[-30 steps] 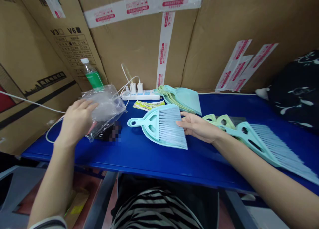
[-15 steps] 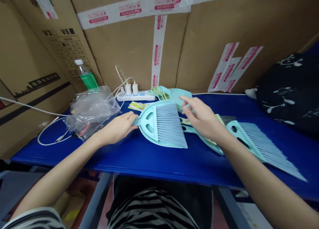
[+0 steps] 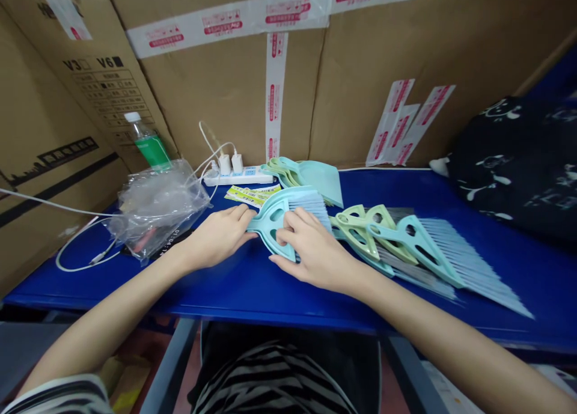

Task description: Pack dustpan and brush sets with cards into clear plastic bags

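My left hand [image 3: 219, 236] is closed round the handle end of a light-blue hand brush [image 3: 271, 217], which appears nested with a matching dustpan underneath. Over the base of the bristles lies my right hand [image 3: 318, 252], its fingers bent and gripping the brush head. Right of it, several loose brushes lie overlapped: a light-blue brush [image 3: 471, 258] with pale blue bristles and green brushes [image 3: 360, 237] with grey bristles. Behind the held brush is a stack of blue and green dustpans [image 3: 322, 178].
Yellow-green labels [image 3: 252, 194] lie near a white power strip [image 3: 252, 175] with chargers and cables. Clear plastic bags [image 3: 157, 203] and a green-labelled bottle [image 3: 151, 146] stand left. Cardboard [image 3: 216, 89] walls the back; a dark patterned bag [image 3: 509, 161] sits right on the blue table [image 3: 216, 294].
My right hand has come down and left from above the table onto the brush head and closed on it. The left hand keeps its hold on the handle. The view has shifted slightly.
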### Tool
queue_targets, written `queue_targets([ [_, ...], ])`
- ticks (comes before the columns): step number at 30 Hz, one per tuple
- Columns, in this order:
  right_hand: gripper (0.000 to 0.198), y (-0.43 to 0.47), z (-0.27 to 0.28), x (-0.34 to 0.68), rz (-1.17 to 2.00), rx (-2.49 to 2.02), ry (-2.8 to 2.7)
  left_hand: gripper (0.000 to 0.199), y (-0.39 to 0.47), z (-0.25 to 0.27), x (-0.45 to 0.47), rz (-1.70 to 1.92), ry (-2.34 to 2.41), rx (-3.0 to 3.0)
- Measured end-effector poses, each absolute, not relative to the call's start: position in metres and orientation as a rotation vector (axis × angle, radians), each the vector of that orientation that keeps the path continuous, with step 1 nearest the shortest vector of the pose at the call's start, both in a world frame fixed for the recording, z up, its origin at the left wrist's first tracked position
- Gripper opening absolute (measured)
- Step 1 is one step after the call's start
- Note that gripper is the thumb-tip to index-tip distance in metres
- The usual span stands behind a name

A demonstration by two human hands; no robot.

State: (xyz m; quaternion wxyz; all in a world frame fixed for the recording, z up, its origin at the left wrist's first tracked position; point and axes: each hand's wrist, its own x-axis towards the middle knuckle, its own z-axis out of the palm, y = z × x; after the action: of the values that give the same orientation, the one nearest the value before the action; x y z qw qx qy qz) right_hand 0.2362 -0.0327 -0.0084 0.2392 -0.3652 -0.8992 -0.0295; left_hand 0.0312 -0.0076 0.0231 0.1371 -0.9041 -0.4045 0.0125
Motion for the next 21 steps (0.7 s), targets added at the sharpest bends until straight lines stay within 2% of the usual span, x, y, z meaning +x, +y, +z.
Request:
queue_targets([
  [4, 0.011, -0.036, -0.006, 0.236, -0.326, -0.994, -2.43, 0.024, -0.006, 0.028, 0.031, 0.068, -1.204, -2.613],
  [10, 0.031, -0.046, 0.013, 0.248, -0.701, -1.004, -2.317, 0.027, 0.007, 0.043, 0.026, -0.133, -1.213, -2.614],
  [16, 0.042, -0.056, 0.029, 0.305, -0.76, -1.375, -2.089, 0.03, 0.037, 0.045, 0.051, -0.201, -1.178, -2.559],
  [21, 0.047, -0.058, 0.009, 0.366, -0.761, -1.519, -1.968, 0.032, 0.068, 0.042, 0.092, -0.091, -1.141, -2.569],
])
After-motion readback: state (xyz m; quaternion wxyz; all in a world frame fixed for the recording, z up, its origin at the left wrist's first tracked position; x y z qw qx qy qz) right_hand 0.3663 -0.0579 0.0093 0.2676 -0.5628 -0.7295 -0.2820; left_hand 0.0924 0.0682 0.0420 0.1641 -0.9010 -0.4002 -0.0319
